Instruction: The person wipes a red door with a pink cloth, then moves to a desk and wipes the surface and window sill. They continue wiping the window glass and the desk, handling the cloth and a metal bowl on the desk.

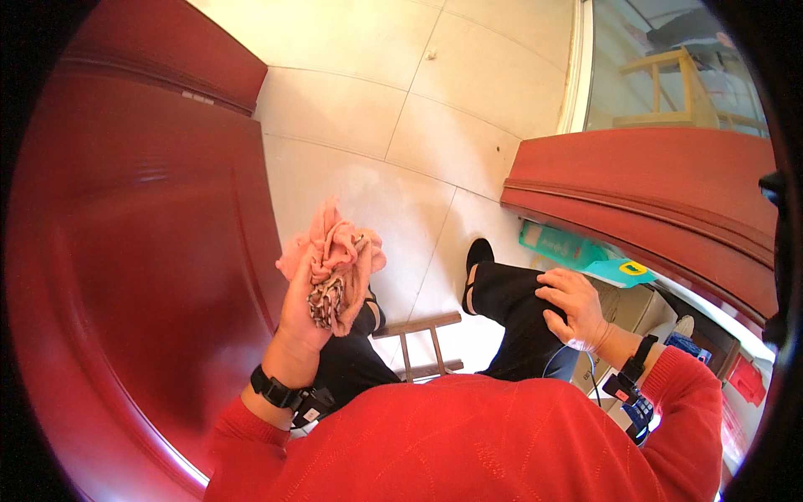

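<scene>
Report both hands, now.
Left hand: closed, holding a crumpled pink cloth.
Right hand: open, fingers loosely bent, resting on the black trouser leg, nothing visible held.

A seated person is holding a crumpled pink cloth in the left hand, while the right hand is resting on the right knee.
The cloth is bunching above the palm, and a dark-and-light patterned part is showing on its near side; the right hand is lying with bent fingers on the black trousers and is gripping nothing. The person is wearing a red sweater, and black straps are circling both wrists. Between the legs, a wooden frame is showing above the pale tiled floor. A dark red door panel is standing at left; at right, a green package and a cardboard box are lying near a red ledge.
</scene>
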Demonstrator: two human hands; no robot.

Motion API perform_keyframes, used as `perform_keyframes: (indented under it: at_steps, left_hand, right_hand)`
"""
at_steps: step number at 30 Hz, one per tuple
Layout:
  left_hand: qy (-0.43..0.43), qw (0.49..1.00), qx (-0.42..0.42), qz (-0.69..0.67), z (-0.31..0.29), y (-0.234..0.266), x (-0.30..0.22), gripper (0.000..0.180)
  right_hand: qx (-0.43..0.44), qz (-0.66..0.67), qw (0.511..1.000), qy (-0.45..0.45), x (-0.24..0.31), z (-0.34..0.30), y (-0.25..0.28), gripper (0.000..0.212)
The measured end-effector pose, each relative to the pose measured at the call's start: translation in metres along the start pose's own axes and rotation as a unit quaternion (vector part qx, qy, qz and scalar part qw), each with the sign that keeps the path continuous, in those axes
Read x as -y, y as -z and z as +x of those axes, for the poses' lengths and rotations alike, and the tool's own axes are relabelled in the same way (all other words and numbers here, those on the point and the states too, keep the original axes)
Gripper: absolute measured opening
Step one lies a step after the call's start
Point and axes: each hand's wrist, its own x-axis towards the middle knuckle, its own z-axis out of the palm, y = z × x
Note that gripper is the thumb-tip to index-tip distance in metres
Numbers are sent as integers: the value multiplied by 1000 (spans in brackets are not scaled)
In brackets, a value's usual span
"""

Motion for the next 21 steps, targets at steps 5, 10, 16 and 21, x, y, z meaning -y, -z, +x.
perform_keyframes:
  at_steps: [5, 10, 16, 21]
  left_hand:
    - [-1, 997, 41, -62, -2, -2, 14, 46]
    - [-29, 998, -21, -46, 2, -8, 25, 41]
    - [-60, 997, 20, -39, -1, -19, 32, 46]
    - [-17, 996, -72, -59, -4, -17, 39, 52]
  right_hand:
    - [5, 40, 999, -31, -1, -8, -11, 25]
    - [29, 75, 995, -65, -6, -10, -19, 24]
    - [67, 74, 993, -62, 4, -3, -20, 28]
    - [108, 72, 989, -72, 7, 2, -23, 30]
